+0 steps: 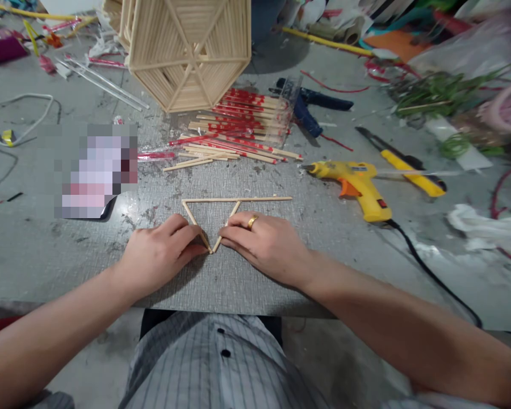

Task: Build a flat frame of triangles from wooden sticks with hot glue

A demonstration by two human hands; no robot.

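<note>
Three thin wooden sticks form a triangle on the grey table near its front edge. The long horizontal stick runs past the triangle to the right. My left hand pinches the left slanted stick near the bottom corner. My right hand, with a gold ring on it, pinches the right slanted stick, whose lower end meets the left one at the bottom corner. Whether the sticks are joined there, I cannot tell. Beyond them lie loose wooden sticks and several red-patterned chopsticks.
A yellow glue gun lies at the right, its black cord trailing off the table. Behind it is a yellow utility knife. A hexagonal stick-built piece stands at the back. A blurred-out phone lies left; dark blue pliers are behind.
</note>
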